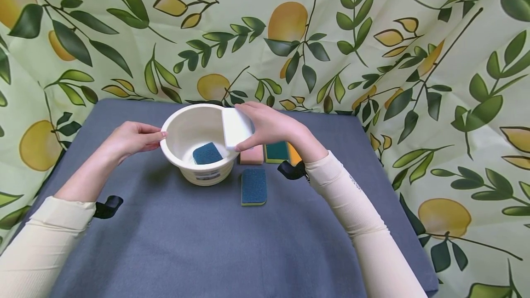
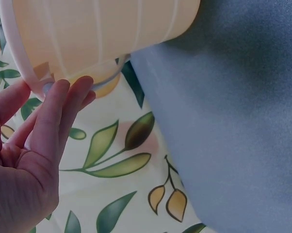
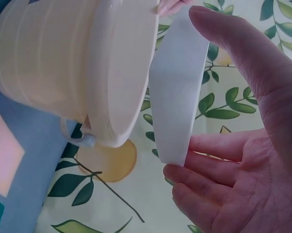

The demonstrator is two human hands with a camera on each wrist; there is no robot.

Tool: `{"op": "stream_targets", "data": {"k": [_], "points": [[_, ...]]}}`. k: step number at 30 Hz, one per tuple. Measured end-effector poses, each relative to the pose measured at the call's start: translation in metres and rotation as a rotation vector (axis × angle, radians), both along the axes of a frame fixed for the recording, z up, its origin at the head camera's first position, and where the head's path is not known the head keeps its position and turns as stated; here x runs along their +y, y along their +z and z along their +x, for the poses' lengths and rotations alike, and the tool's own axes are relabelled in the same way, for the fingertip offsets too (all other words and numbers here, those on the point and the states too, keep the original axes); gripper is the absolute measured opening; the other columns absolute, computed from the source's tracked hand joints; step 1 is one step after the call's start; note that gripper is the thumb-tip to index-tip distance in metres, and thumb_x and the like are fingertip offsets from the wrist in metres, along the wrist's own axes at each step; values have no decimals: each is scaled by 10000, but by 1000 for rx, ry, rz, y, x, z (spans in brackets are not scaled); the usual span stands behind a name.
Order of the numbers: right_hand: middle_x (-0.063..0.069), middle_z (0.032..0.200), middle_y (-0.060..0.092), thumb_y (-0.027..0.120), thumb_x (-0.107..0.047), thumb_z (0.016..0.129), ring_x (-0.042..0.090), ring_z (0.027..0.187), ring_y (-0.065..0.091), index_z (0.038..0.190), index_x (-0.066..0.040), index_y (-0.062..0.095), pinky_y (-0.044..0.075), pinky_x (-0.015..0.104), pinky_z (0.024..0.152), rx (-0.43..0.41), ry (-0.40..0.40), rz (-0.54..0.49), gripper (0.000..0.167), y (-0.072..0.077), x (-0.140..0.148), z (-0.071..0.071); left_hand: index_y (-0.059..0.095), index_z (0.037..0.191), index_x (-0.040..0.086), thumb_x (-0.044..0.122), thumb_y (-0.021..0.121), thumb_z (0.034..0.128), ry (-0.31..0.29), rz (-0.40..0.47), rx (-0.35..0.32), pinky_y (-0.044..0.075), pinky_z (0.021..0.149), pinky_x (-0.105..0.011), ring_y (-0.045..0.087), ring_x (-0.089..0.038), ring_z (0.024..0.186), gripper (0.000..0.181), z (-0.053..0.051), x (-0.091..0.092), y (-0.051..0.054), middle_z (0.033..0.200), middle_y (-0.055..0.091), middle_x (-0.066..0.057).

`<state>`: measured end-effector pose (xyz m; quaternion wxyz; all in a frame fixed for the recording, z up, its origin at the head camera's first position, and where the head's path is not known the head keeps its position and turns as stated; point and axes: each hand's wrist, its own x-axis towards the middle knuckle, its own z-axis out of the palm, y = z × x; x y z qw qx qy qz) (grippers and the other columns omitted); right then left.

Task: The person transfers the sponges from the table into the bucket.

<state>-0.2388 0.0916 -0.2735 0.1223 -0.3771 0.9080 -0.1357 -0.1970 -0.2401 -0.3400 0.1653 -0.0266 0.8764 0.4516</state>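
My left hand [image 1: 136,139] pinches the left rim of a cream plastic bucket [image 1: 207,174], which tilts slightly on the table. In the left wrist view, thumb and fingers meet at the bucket's rim, near its thin handle. My right hand [image 1: 271,125] holds a white sponge [image 1: 237,128] by its ends, between thumb and fingers, at the bucket's right rim. The right wrist view shows this white block [image 3: 177,92] just outside the bucket's mouth. Inside the bucket lies a dark blue scouring sponge [image 1: 208,153].
Below the right hand, a pink sponge [image 1: 251,156], a green-topped sponge [image 1: 276,152] and an orange sponge [image 1: 294,154] lie in a row, partly covered. A blue-topped sponge [image 1: 254,186] lies nearer on the blue-grey table [image 1: 198,243]. Leaf-printed cloth hangs behind.
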Motion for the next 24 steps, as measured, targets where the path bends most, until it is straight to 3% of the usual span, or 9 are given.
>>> {"op": "stream_targets", "data": {"k": [24], "points": [[105, 1464, 410, 791, -503, 750, 206, 1278, 404, 1497, -27, 330, 430, 300, 983, -2, 25, 2, 998, -3, -24, -3, 511, 1322, -132, 357, 618, 964, -8, -6, 6, 571, 815, -284, 644, -87, 891, 616, -1, -2, -1, 1264, 579, -279]]}}
